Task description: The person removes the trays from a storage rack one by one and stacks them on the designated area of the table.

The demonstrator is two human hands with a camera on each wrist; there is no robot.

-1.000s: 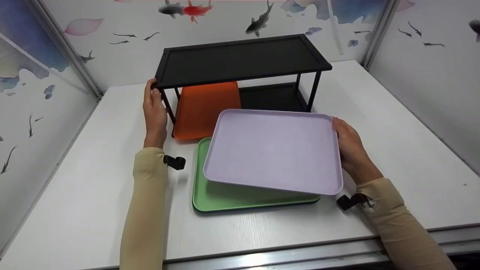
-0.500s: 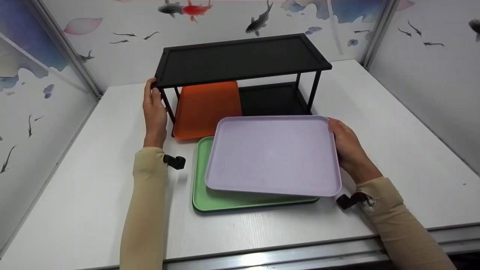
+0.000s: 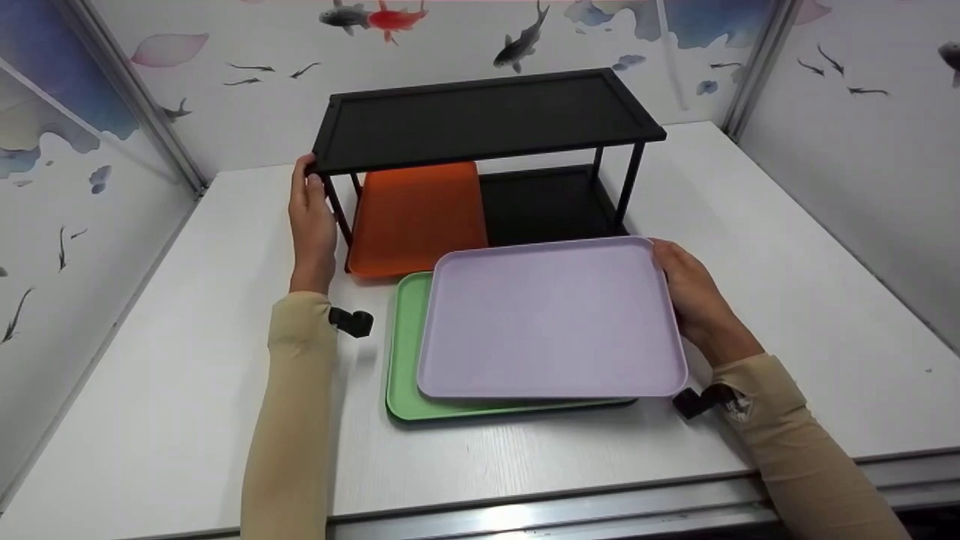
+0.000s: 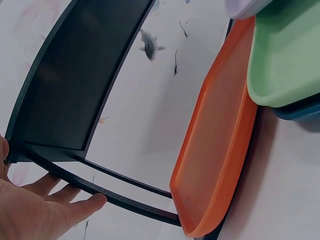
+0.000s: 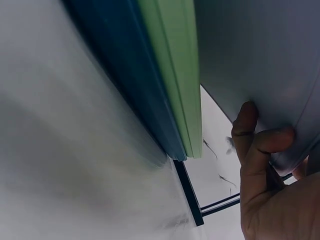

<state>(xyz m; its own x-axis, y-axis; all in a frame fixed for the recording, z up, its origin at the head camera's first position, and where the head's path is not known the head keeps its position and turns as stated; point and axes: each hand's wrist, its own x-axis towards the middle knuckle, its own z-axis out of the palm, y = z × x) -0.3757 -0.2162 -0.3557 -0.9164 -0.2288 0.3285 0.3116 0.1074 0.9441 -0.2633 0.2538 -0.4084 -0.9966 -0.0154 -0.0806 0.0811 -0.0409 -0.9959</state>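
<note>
My right hand (image 3: 694, 296) grips the right edge of a pale purple tray (image 3: 551, 322), thumb above and fingers beneath. The purple tray is held tilted over a green tray (image 3: 409, 345), covering most of it. Under the green tray, a dark blue tray (image 5: 117, 65) shows in the right wrist view. My left hand (image 3: 311, 232) holds the front left corner of a black two-tier rack (image 3: 480, 124), its fingers around the corner post in the left wrist view (image 4: 55, 205). An orange tray (image 3: 416, 221) lies on the left part of the rack's lower shelf.
Right of the orange tray, the black lower shelf (image 3: 547, 202) is bare. White table surface (image 3: 787, 300) surrounds the rack and trays. Printed panels (image 3: 255, 112) wall in the back and sides, and a metal rail (image 3: 540, 517) runs along the front edge.
The purple tray has come down toward me and turned slightly counter-clockwise, now covering more of the green tray. My right hand has shifted a little with it. My left hand stays on the rack.
</note>
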